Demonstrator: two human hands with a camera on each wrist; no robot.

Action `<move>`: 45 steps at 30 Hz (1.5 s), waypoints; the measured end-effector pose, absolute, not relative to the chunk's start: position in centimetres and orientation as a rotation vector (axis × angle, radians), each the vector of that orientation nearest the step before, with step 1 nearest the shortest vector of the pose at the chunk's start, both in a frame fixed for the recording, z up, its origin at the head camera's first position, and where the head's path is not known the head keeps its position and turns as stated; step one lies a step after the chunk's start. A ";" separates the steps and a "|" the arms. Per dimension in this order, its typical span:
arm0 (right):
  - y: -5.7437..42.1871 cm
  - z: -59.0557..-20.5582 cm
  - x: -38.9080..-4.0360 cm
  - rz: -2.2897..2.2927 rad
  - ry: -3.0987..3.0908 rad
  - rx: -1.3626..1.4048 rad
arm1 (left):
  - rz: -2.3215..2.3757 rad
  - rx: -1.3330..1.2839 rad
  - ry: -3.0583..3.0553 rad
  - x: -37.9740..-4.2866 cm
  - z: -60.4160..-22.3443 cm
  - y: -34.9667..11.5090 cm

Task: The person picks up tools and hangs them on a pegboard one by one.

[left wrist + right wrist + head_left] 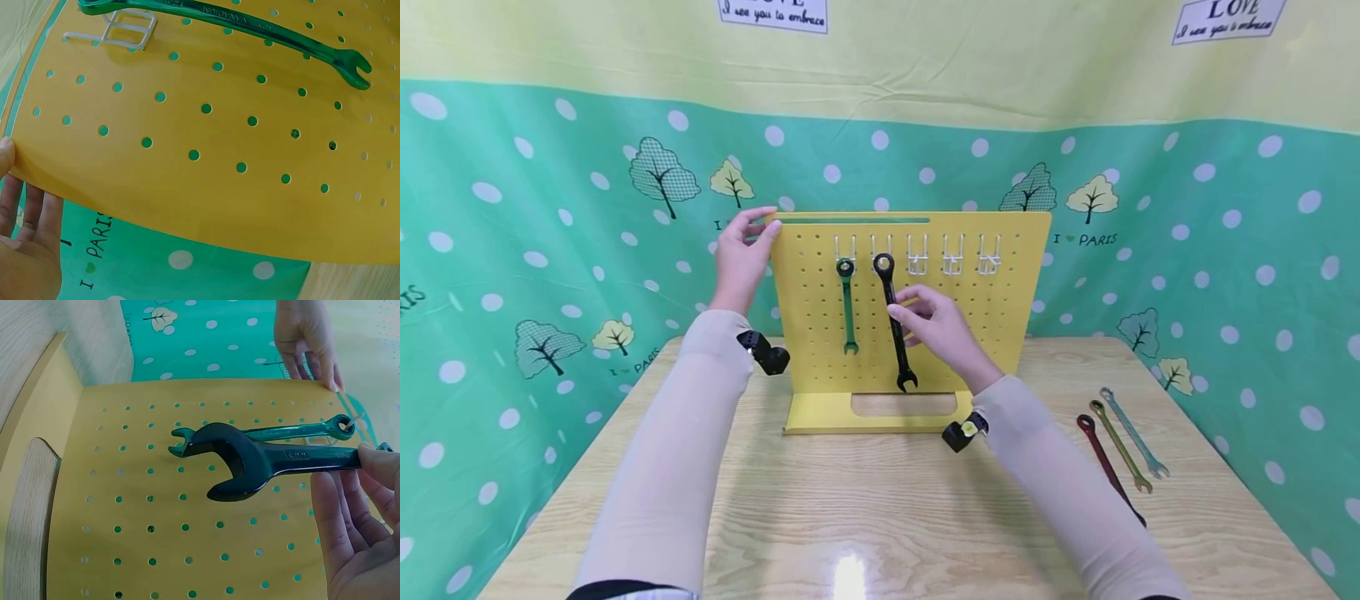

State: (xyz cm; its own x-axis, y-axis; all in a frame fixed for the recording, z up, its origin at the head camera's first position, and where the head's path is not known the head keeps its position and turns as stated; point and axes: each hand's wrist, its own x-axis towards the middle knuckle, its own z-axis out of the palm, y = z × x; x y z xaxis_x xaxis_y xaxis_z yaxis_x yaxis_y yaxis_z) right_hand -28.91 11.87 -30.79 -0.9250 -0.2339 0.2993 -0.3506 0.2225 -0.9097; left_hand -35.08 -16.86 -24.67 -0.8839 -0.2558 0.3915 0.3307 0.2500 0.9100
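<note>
So, the black wrench [900,346] is pinched in the right hand [938,323].

Passing room lies to the left of the green wrench [848,310], while the black wrench [899,346] blocks its right.

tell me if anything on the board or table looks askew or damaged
Nothing stands out as odd or damaged. The black wrench slants, but the right hand holds it; the green wrench hangs nearly upright on the yellow pegboard. The red wrench, gold wrench and pale blue wrench lie roughly parallel on the table.
</note>
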 end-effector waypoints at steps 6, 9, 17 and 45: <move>11.7 -31.3 -29.5 1.828 -2.374 0.561 | -1.670 -0.066 -2.062 -35.1 -24.6 -16.8; 11.7 -31.4 -29.6 1.839 -2.380 0.550 | -1.670 -0.074 -2.060 -35.1 -24.6 -16.8; 11.7 -31.5 -29.9 1.852 -2.401 0.530 | -1.679 -0.082 -2.052 -35.1 -24.6 -16.9; 10.7 -31.9 -31.6 1.963 -2.462 0.403 | -1.676 -0.087 -2.055 -35.0 -24.6 -16.8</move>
